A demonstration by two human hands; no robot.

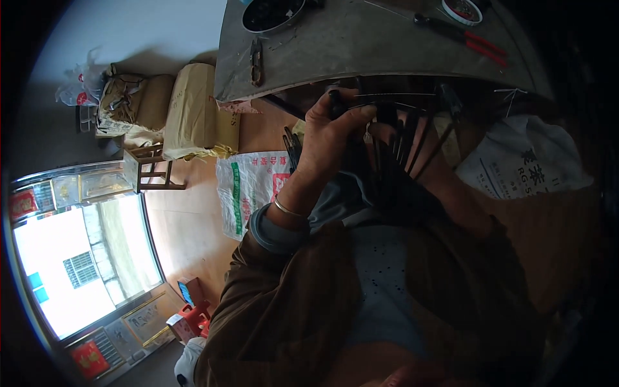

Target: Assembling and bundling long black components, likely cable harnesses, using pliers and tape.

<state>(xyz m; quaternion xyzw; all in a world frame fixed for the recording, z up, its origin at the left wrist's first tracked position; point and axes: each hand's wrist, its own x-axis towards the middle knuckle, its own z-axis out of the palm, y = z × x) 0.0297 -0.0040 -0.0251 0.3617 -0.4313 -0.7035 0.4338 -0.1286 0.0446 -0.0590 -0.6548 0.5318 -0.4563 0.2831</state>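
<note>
At the near edge of the table, my left hand (330, 126) is closed, its thumb pressed toward the fingers, around a dark rod-like piece (334, 98). A thin pale wire (400, 95) runs to the right from about there. Deep shadow covers my right hand (416, 138), so its fingers and anything in them cannot be made out. Several thin black rods (401, 143) stick up beside it over my lap. More dark rods (291, 147) show left of my left wrist. Dark cloth (361, 187) lies across my lap.
On the grey table (348, 48) lie small snips (256, 63), red-handled pliers (467, 44), a black round pan (271, 18) and a small white-rimmed dish (474, 19). White sacks (255, 177) lie on both sides. Wrapped cartons (191, 106) and a wooden stool (159, 169) stand left.
</note>
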